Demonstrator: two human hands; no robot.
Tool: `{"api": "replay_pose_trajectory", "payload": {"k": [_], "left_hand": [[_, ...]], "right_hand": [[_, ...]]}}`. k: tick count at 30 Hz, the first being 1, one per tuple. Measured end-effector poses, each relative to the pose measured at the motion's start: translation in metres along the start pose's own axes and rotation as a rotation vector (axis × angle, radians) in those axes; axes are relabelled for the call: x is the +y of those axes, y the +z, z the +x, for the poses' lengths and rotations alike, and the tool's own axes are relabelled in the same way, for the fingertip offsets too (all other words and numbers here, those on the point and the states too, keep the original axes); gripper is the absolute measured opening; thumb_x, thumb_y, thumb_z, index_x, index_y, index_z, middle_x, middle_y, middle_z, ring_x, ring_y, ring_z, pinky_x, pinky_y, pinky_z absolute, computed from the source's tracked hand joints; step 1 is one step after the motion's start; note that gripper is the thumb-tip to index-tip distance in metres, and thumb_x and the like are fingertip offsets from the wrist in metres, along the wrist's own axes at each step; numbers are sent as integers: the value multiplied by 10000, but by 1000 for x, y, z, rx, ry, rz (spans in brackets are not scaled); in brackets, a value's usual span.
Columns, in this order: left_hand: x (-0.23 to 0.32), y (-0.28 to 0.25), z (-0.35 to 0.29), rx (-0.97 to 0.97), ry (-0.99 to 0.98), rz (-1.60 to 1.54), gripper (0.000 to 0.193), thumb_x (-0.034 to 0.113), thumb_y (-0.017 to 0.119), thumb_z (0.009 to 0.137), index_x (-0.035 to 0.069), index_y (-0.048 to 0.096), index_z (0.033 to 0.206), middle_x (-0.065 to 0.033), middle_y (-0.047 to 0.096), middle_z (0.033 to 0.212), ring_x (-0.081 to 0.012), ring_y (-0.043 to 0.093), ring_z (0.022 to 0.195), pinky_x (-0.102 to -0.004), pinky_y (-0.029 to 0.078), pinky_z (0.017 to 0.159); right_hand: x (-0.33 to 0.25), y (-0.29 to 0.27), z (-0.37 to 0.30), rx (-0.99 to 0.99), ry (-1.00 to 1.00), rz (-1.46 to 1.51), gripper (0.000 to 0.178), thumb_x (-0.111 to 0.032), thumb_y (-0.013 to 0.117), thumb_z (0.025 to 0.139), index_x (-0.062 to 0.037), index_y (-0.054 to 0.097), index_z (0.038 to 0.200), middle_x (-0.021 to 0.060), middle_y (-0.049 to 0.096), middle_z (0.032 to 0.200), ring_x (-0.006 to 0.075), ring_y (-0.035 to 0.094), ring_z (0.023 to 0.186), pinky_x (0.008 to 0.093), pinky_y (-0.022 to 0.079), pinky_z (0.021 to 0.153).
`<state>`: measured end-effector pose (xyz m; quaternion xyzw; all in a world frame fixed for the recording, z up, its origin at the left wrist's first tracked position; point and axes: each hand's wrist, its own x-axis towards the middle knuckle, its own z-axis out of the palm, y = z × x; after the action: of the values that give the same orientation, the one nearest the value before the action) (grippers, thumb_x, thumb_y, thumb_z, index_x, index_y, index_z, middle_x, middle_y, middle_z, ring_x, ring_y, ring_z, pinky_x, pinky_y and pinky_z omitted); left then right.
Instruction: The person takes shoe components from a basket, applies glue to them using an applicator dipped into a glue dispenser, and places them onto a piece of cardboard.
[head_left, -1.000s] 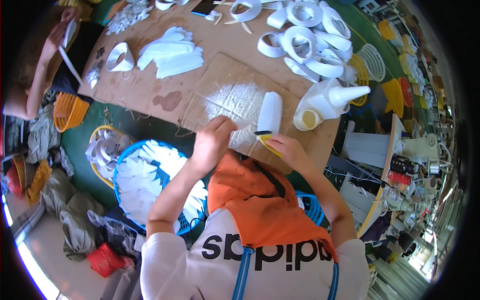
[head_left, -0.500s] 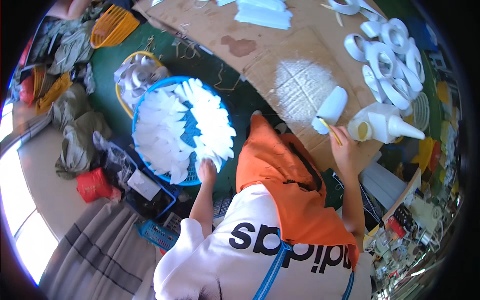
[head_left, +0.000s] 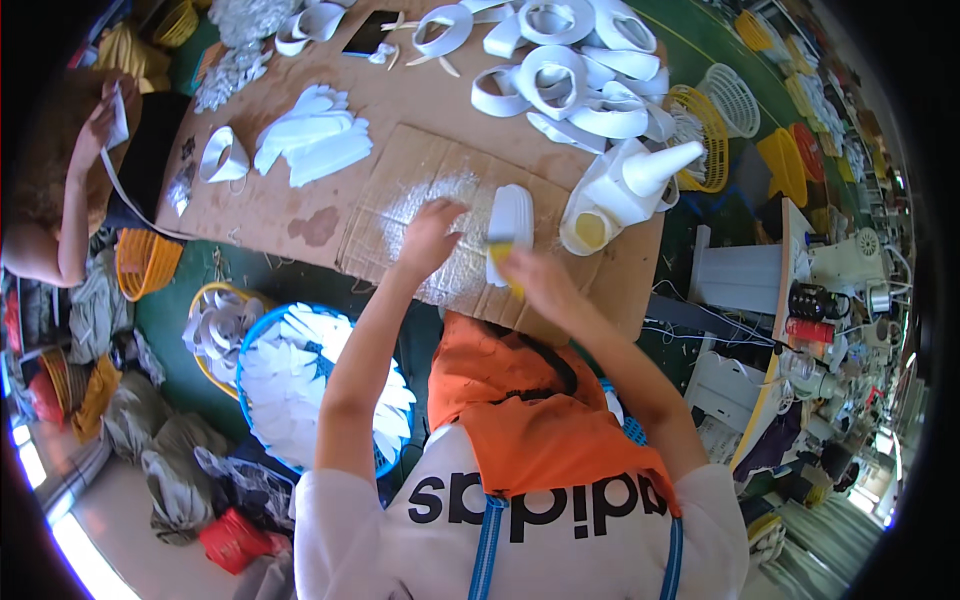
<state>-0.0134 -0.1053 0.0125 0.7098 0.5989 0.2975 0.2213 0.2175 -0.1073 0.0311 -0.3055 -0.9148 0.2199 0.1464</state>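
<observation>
White stack lying on the cardboard sheet, yellow tool right at its near end

Closest in is the orange apron, with a blue basket loaded with white pieces off to the left. Past that, the right hand is pretty blurry, but its fingers are closed around a yellow tool, brush-like I think; can't tell if it's touching the stack. Left hand is over the shiny patch, thumb and forefinger apart. The stack sits between that hand and a white spouted bottle. Further back, there's a fan of white strips to the left and a heap of white loops to the right.
</observation>
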Motion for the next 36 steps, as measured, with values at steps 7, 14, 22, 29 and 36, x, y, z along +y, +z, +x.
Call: {"api": "replay_pose_trajectory", "payload": {"k": [7,14,22,29,36], "left_hand": [[20,32,93,-434,165,243,490,88,738,609,119,552,1061,-84,491,1171,-303,444,1112,-387,382,942],[20,29,100,-482,157,220,469,62,721,620,118,545,1051,-90,510,1134,-311,456,1093,-395,393,911],[81,-46,37,63,179,-80,164,-31,549,718,39,593,859,-140,567,785,-311,590,766,-384,483,645],[32,32,-53,14,435,83,178,39,554,661,47,569,838,-90,544,866,-251,577,829,-337,485,710],[31,37,-55,160,249,167,166,39,584,651,66,566,813,-73,542,859,-267,563,861,-345,471,709]], "right_hand": [[12,-73,-56,511,649,138,191,-139,559,826,2,610,944,151,589,861,345,576,774,361,455,663],[32,-78,-39,349,635,-148,177,-121,545,836,-29,589,981,139,570,906,331,577,765,379,463,658],[24,-64,-66,644,677,-5,210,-84,551,834,-34,587,1035,133,625,861,225,609,631,323,480,570],[36,-22,17,3,449,297,199,-126,578,802,-53,629,979,159,622,905,324,605,682,378,492,631],[7,-13,14,-151,74,227,158,-137,571,800,-66,640,924,151,604,870,334,583,811,403,460,688]]}}
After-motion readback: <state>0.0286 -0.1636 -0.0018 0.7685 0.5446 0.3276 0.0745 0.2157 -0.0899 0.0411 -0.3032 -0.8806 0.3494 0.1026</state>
